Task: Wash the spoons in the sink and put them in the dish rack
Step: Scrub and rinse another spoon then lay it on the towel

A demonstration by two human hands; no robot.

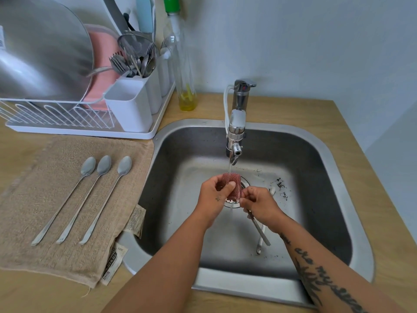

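Head view: I see the sink (334, 168) holding two spoons (261, 233) under running tap (235, 132) water. My left hand (214, 197) grips a red mesh scrubber (232, 185); my right hand (259, 203) pinches one spoon's handle. Three spoons (90, 197) lie on the towel (27, 222). The dish rack (74, 114) caddy (133, 105) holds cutlery. Towel tag unreadable.

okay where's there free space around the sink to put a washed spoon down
Bare wooden counter lies behind the sink, right of the faucet, and along the sink's right rim. The towel has room left of the three spoons. Crowded: the cutlery holder in the dish rack, and the sink middle where both hands work.
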